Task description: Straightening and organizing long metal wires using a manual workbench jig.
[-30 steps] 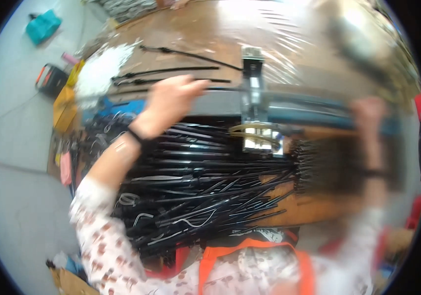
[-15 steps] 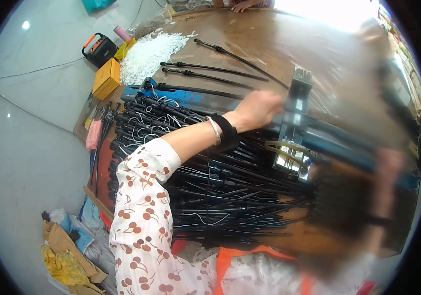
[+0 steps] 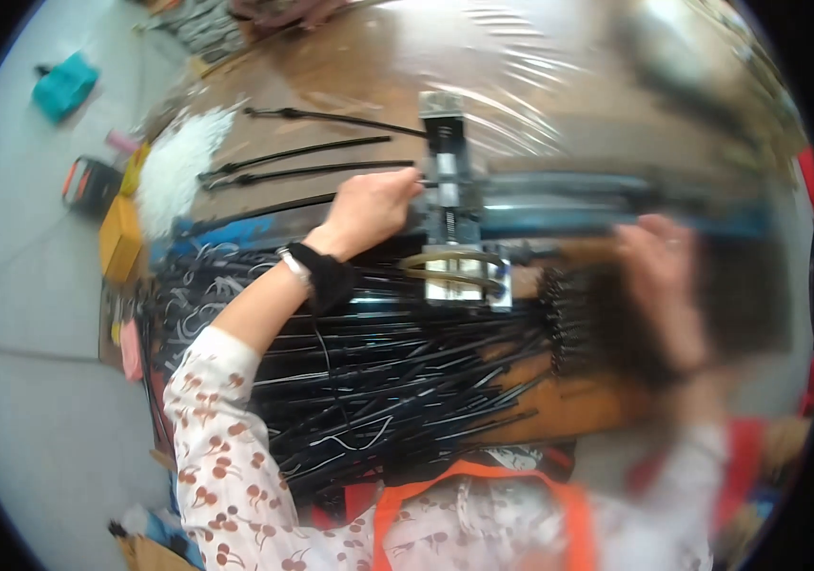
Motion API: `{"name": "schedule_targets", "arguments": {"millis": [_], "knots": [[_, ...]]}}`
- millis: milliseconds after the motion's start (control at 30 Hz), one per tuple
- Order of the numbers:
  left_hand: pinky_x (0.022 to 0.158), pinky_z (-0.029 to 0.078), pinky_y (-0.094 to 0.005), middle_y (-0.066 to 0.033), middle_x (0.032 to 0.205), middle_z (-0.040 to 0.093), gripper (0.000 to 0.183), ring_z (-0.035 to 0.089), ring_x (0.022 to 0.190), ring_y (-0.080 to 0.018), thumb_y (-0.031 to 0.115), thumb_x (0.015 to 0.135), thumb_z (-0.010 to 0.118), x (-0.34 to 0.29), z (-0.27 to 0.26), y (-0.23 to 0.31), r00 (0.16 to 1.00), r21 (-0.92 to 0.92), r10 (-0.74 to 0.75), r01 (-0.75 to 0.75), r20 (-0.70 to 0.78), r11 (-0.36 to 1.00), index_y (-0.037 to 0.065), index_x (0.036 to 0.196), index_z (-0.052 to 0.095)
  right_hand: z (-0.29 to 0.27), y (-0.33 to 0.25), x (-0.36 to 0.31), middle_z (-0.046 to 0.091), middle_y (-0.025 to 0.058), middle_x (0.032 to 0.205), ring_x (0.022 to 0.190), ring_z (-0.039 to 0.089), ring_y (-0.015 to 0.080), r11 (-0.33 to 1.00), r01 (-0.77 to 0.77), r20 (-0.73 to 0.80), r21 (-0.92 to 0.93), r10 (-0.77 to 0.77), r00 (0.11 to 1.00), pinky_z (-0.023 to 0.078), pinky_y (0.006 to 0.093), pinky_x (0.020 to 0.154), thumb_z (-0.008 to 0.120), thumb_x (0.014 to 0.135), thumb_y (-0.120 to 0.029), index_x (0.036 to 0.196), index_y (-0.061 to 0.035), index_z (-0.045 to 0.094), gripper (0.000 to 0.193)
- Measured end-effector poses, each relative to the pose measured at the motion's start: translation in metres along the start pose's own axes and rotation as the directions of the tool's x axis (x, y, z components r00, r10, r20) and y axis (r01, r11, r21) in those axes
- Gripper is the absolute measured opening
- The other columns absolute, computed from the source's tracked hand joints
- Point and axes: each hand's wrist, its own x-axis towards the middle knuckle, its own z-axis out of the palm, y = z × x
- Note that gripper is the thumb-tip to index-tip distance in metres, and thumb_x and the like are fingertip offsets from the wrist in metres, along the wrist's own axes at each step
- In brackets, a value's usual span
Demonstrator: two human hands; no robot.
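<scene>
My left hand (image 3: 373, 211) is closed, its fingertips beside an upright metal clamp fixture (image 3: 447, 224) with a curved tan band round its lower part. A black cable (image 3: 283, 206) runs from the left along a blue rail (image 3: 226, 233) into this hand, which seems to pinch it; the fingertips hide its end. Farther right, my right hand (image 3: 659, 257) is smeared by motion over a dark, blurred block (image 3: 607, 305). Its fingers cannot be read. Below my left forearm lies a large heap of black cables (image 3: 350, 352), some with thin white loops.
Several black cables (image 3: 316, 173) lie apart on the brown table (image 3: 359, 71). At its left edge are a pile of white pieces (image 3: 183, 167), a yellow box (image 3: 119, 238) and a pink cloth (image 3: 132, 348). Clear film (image 3: 521, 86) covers the far side.
My view has turned, so the table and fixture appear farther left. My left hand stays beside the fixture, while my right hand appears higher and farther left, still blurred.
</scene>
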Motion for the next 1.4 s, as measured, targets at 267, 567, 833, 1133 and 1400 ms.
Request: {"name": "schedule_targets", "arguments": {"millis": [267,567,833,1133,1400], "knots": [[0.066,0.051,-0.0515,-0.0193,0.083,0.067,0.018,0.065,0.081,-0.0425,0.023,0.098,0.057,0.015,0.018,-0.001,0.997,0.014,-0.036,0.035,0.063,0.999,0.006,0.091,0.056,0.027,-0.017,-0.013,0.070,0.0054,0.089,0.096,0.062,0.0269,0.992,-0.072,0.039,0.103,0.069,0.997,0.041,0.0420,0.082,0.076,0.083,-0.016,0.105,-0.0096,0.071,0.023],[0.063,0.051,-0.0503,-0.0185,0.080,0.065,0.012,0.065,0.078,-0.0419,0.018,0.098,0.056,0.018,0.038,-0.007,0.998,0.102,0.068,-0.067,-0.013,0.993,0.008,0.092,0.056,0.079,-0.026,-0.006,0.058,0.0146,0.086,0.084,0.054,0.0337,0.831,-0.116,0.133,0.544,0.052,0.990,0.043,0.0418,0.076,0.068,0.084,-0.002,0.102,-0.0014,0.064,0.018],[0.062,0.052,-0.0437,-0.0156,0.082,0.065,0.006,0.066,0.075,-0.0341,0.009,0.095,0.059,0.020,0.034,-0.031,0.955,0.396,0.297,-0.276,0.008,0.876,0.006,0.099,0.057,0.048,-0.016,-0.031,0.059,0.0098,0.077,0.082,0.057,0.0318,0.991,-0.023,0.333,0.133,-0.023,0.943,0.044,0.0441,0.076,0.082,0.068,-0.033,0.079,-0.0068,0.057,0.038],[0.076,0.055,-0.0395,-0.0096,0.103,0.070,0.021,0.069,0.092,-0.0280,0.016,0.093,0.062,-0.001,-0.005,-0.069,0.934,0.763,0.357,-0.247,0.023,0.598,0.011,0.112,0.071,0.016,-0.068,-0.136,0.055,0.0060,0.081,0.088,0.057,0.0264,0.962,0.061,0.567,0.267,-0.208,0.797,0.045,0.0397,0.071,0.066,0.070,-0.009,0.098,-0.0076,0.061,0.029],[0.068,0.053,-0.0392,-0.0122,0.077,0.064,0.006,0.064,0.077,-0.0264,0.008,0.074,0.063,-0.133,0.011,0.188,0.856,0.171,0.126,-0.241,0.502,0.955,0.005,0.076,0.067,-0.013,-0.099,-0.080,0.065,0.0195,0.095,0.087,0.065,0.0368,0.903,-0.162,0.424,0.398,-0.024,0.905,0.054,0.0413,0.072,0.071,0.080,-0.004,0.102,0.0003,0.064,0.023]]}}
